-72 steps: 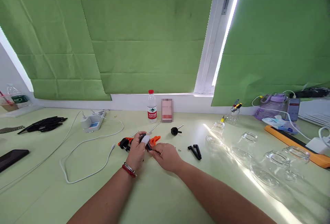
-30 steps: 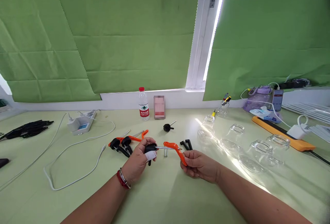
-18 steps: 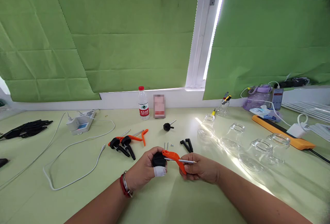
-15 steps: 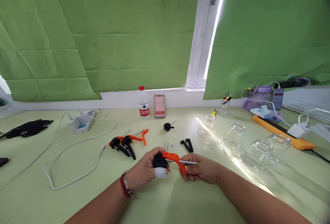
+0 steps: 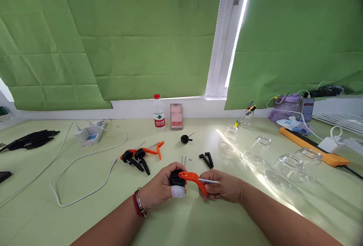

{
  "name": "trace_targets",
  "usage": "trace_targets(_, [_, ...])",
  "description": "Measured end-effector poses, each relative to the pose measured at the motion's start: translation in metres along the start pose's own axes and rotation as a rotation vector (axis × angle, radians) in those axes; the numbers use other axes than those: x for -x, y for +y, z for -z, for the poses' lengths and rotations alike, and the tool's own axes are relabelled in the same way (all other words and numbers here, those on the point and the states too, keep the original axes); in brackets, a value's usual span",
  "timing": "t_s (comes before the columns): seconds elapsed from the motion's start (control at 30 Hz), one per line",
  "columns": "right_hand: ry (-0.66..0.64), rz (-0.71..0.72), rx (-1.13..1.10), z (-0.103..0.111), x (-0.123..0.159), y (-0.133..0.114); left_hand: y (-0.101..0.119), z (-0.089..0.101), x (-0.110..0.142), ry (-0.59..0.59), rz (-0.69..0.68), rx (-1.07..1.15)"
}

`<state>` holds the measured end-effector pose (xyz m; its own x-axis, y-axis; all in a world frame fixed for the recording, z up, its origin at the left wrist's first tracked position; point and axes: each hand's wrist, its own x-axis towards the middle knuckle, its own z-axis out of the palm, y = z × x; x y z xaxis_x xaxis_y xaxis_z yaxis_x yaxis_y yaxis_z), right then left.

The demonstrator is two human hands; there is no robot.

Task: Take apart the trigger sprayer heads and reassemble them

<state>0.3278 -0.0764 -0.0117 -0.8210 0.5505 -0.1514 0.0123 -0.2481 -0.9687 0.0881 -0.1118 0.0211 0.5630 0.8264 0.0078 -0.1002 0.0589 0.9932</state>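
Note:
My left hand (image 5: 165,184), a white wrap round its thumb, is closed on a black round cap-like part (image 5: 176,178). My right hand (image 5: 217,186) grips the lower end of an orange curved plastic handle (image 5: 192,177). The handle's upper end lies against the black part. A thin metal rod (image 5: 209,181) runs along the handle toward my right fingers; how it is joined to the other parts is hidden. Just beyond my hands are metal pins (image 5: 185,161), tiny metal bits (image 5: 190,159) and black plastic arms (image 5: 206,160).
At left lie black-and-orange assemblies (image 5: 138,157) and a white cable (image 5: 107,178). Farther back are a round black part with a rod (image 5: 185,139) and a water bottle (image 5: 159,115). Several glass jars (image 5: 287,163) and an orange power strip (image 5: 329,156) occupy the right side.
The orange handle has tilted, its right end dropping slightly, and its upper end sits closer against the black part. Both hands keep their hold.

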Motion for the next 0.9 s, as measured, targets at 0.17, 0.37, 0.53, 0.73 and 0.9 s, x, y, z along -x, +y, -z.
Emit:
trace_targets(0.17, [-0.013,-0.019,-0.004,0.0004,0.0001,-0.002,0.003,-0.0015,0.0002,-0.008,0.005,-0.024])
trace_targets(0.37, [-0.002,-0.042,0.001,0.0003,0.001,-0.0043,0.0059,-0.0025,0.0004,0.002,0.004,-0.092])
trace_targets(0.53, [0.021,-0.074,-0.057,-0.0016,-0.0016,-0.0026,0.0063,-0.0037,0.0024,-0.068,0.036,-0.108])
trace_targets(0.73, [0.027,-0.09,-0.065,-0.0012,-0.0032,-0.0015,0.0071,-0.0049,0.0045,-0.088,0.069,-0.131])
trace_targets(0.9, [0.051,-0.122,-0.014,-0.0029,-0.0032,-0.0038,0.01,-0.0092,0.0045,-0.083,0.083,-0.017])
